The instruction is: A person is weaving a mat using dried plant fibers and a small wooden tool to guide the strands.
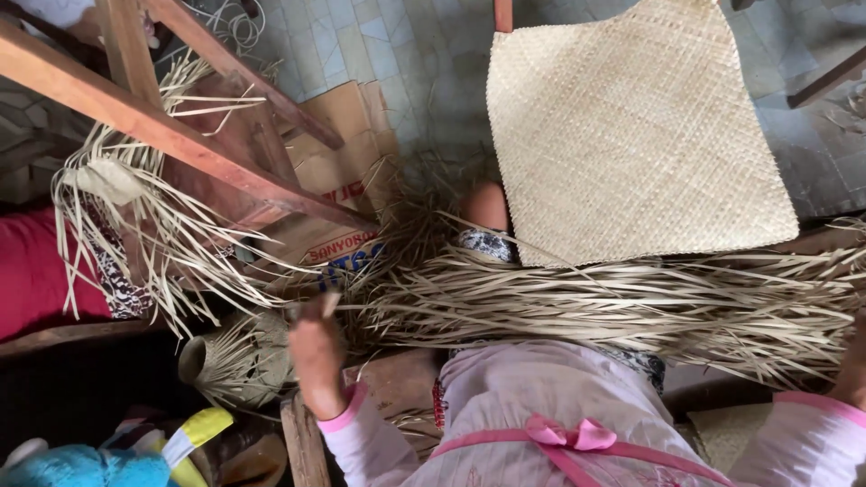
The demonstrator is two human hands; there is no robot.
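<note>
Below the woven mat: left hand pinching one straw strip, right hand mostly hidden, grip untellable; likely sorting loose strips for weaving.

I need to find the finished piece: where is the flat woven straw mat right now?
The flat woven straw mat lies on the tiled floor, upper right in the head view, just above the loose bundle of dry straw strips.

Pale straw-coloured woven mat, tight criss-cross weave. Loose strips below it, duller beige-tan. Floor in grey-blue square tiles. Reddish-brown wooden frame. Brown cardboard with red and blue print. Light pink sleeves, brighter pink cuff and bow. Red cloth at the left edge.
</note>
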